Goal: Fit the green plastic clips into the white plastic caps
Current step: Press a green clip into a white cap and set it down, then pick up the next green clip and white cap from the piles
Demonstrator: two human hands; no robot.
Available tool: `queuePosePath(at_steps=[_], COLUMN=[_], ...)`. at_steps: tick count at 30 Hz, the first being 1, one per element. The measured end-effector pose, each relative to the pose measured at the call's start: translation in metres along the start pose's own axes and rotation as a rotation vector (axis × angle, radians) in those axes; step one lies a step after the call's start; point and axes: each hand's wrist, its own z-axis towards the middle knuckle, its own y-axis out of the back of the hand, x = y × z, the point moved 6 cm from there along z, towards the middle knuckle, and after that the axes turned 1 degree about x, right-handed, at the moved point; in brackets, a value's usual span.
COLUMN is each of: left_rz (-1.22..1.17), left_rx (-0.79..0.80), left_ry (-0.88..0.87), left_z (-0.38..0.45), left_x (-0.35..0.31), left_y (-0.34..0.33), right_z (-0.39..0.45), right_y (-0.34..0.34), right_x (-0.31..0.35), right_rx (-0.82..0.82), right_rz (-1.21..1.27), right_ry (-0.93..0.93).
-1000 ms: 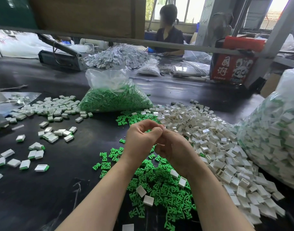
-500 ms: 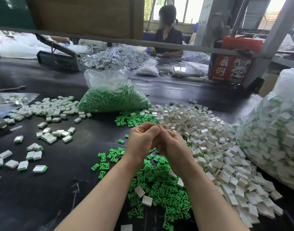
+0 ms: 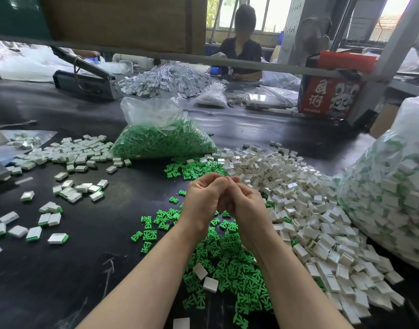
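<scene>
Both hands curled together at frame centre, fingertips meeting; whatever they pinch is hidden

The left hand [image 3: 205, 198] and right hand [image 3: 245, 205] press knuckle to knuckle above the loose green clips [image 3: 227, 257], fingers curled inward, but I cannot tell whether a clip and cap sit between them. Unfilled white caps [image 3: 298, 198] heap at centre right, touching the green spread; finished pieces [image 3: 68, 157] scatter at left, and a clear bag of green clips [image 3: 161, 141] stands above centre on the black table [image 3: 61, 281]. Both parts look light, small, stiff and smooth, so likely slippery: I would pinch a cap by its flat sides, open end outward, and take a clip by its wider end, pushing straight in
</scene>
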Motion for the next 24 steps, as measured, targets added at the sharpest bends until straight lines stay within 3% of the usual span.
queuePosePath(at_steps=[11,18,24], left_rz=[0.026,0.01,0.053], left_rx=[0.005,0.114,0.132], left_ry=[0.0,0.053,0.057], left_z=[0.0,0.003,0.01], left_x=[0.0,-0.001,-0.002], left_y=[0.001,0.009,0.019], right_z=[0.0,-0.001,-0.001], right_y=[0.001,-0.001,0.005], right_x=[-0.001,0.0,-0.001], right_rx=[-0.018,0.077,0.044], right_rz=[-0.063,0.119,0.069], right_ry=[0.012,-0.152,-0.185])
